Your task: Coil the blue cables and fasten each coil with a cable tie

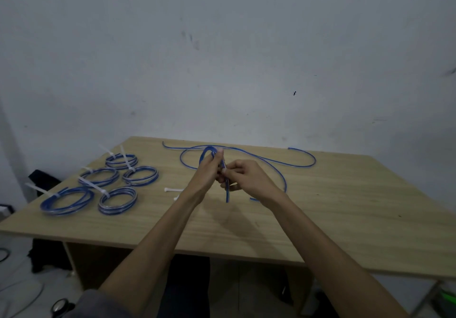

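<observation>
Your left hand has its grip closed around a small loop of the blue cable, holding the loop upright above the desk. Your right hand sits just beside that grip, touching it, with its fingers pinched on the same cable right below the loop. A short cable end hangs down from between the two grips.

Away from your grips, toward the wall, the rest of the cable lies loose on the desk in wide curves, one sweep running out past your right grip and ending near the far edge.

Just below your left grip, partly hidden by your wrist, loose white cable ties lie on the desk.

Well off to the outer side of your left grip, five finished coils lie flat in a cluster, each fastened with a white tie whose tail sticks out.
</observation>
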`<state>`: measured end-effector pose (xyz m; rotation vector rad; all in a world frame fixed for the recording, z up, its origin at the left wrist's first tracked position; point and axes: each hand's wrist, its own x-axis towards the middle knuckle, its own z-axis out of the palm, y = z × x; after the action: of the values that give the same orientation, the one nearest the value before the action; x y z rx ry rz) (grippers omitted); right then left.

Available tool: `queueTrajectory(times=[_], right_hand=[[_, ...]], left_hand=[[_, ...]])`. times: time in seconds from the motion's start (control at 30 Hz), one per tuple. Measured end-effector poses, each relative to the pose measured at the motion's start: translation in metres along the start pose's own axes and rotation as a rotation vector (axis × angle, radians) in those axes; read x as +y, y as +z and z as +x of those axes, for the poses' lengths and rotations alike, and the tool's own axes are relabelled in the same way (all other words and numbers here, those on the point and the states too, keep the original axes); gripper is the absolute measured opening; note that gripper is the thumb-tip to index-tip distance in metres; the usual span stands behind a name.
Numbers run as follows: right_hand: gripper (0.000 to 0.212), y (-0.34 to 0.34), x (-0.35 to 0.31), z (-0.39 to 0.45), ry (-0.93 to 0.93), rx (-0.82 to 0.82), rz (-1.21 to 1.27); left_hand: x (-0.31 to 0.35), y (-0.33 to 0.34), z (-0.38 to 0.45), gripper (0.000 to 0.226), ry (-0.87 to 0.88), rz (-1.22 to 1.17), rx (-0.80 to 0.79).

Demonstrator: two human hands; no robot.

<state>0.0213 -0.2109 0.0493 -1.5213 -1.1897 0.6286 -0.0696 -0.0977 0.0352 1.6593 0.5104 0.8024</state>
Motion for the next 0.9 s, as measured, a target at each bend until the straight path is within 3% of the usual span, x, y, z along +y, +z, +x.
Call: queueTrajectory(times=[0.17, 0.3, 0.47, 0.63, 0.77, 0.9], right_hand=[[0.023, 0.004, 0.007, -0.002, 0.01, -0.031, -0.046], [0.024, 0.005, 0.01, -0.003, -0.04, -0.021, -0.145], [0.023, 0.007, 0.016, -0.003, -0.1, 0.079, -0.342], [0.026, 0.015, 0.013, -0.005, -0.112, 0.16, -0.371], [0.069, 0.022, 0.019, -0.007, -0.138, 0.329, -0.487], [0.115, 0.017, 0.016, -0.006, -0.336, 0.211, -0.661]], left_hand=[[0.003, -0.004, 0.011, 0.033, -0.084, -0.228, 0.055], [0.017, -0.007, 0.005, 0.037, -0.132, -0.633, 0.003], [0.014, -0.02, 0.003, 0.033, -0.113, -0.854, -0.081], [0.01, -0.024, 0.004, 0.034, -0.15, -1.077, -0.232], [0.01, -0.029, 0.001, 0.032, -0.205, -0.96, -0.334], [0.009, -0.035, -0.002, 0.029, -0.324, -0.731, -0.471]])
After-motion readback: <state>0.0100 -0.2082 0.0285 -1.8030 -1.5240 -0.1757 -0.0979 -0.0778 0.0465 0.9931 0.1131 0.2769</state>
